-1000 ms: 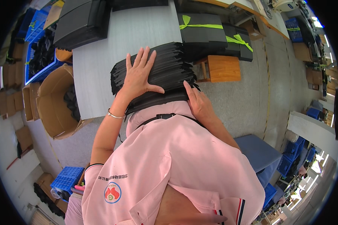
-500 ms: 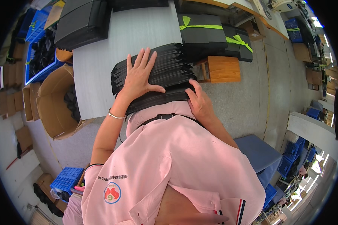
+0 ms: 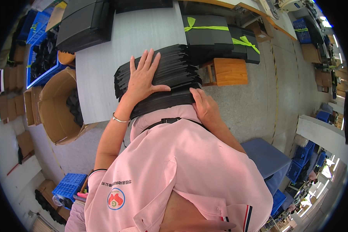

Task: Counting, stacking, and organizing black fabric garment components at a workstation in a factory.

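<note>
A thick fanned stack of thin black sheets (image 3: 174,66) lies at the near edge of the pale grey tabletop (image 3: 94,77). Closer to my body, a second layer of black sheets (image 3: 162,99) rests against my waist. Flat across the fanned stack lies my left hand (image 3: 142,79), its fingers spread and the thumb stretched out to the right. My right hand (image 3: 205,105) is at the right end of the nearer sheets, fingers bent and closed on their edge; part of its grip is hidden.
A tall black stack (image 3: 85,25) stands at the far left of the tabletop. Black bundles tied with yellow-green strips (image 3: 208,34) sit at the far right, beside a wooden stool (image 3: 230,72). An open cardboard box (image 3: 56,112) and a blue crate (image 3: 46,58) stand on the left.
My right hand's fingers have drawn closer together at the edge of the nearer sheets and shifted slightly towards me. My left hand stays spread on the stack.
</note>
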Demonstrator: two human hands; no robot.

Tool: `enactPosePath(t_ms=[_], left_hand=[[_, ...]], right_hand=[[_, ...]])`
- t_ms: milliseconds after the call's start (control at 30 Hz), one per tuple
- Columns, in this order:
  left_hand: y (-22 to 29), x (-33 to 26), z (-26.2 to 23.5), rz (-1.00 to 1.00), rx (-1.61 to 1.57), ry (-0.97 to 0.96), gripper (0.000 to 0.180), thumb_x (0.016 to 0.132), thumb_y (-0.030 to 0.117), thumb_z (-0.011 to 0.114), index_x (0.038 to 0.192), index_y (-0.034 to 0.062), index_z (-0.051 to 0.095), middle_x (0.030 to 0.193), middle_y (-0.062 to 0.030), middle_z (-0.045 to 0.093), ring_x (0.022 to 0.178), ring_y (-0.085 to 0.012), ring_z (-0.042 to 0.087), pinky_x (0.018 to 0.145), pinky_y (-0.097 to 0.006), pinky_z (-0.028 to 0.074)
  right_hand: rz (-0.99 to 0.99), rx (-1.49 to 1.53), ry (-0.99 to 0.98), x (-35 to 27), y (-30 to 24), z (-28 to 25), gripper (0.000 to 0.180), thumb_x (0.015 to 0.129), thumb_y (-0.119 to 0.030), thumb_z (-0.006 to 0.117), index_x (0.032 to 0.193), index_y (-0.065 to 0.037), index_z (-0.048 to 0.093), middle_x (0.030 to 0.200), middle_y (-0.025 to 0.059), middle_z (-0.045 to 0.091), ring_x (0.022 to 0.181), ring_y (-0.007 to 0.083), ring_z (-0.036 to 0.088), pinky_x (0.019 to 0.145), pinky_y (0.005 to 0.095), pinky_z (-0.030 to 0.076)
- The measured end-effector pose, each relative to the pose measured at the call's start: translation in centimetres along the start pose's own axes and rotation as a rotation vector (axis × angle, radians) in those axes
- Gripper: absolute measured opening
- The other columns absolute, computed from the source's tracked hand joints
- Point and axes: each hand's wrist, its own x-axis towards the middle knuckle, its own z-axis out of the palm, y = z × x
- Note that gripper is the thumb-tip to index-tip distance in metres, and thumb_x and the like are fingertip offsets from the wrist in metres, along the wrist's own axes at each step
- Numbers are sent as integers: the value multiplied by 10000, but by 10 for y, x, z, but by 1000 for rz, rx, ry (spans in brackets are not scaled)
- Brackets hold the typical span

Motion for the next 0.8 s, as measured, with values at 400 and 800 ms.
enactPosePath(t_ms=[400, 800], left_hand=[[2, -1, 0, -12, -21, 6, 1262, 645, 795, 733, 1622, 124, 299, 1670, -154, 280, 1562, -322, 223, 1241, -613, 64], [0, -1, 5, -19, 5, 26, 1169, 725, 771, 694, 1621, 131, 303, 1672, -145, 281, 1557, -321, 235, 1242, -610, 71]], right_hand=[[76, -161, -198, 7, 1, 10, 725, 801, 42, 629, 1505, -23, 471, 1031, 123, 550, 747, 266, 613, 696, 383, 541], [47, -130, -146, 3, 1, 9, 667, 805, 33, 643, 1461, 1, 527, 1035, 106, 566, 743, 248, 610, 697, 364, 538]])
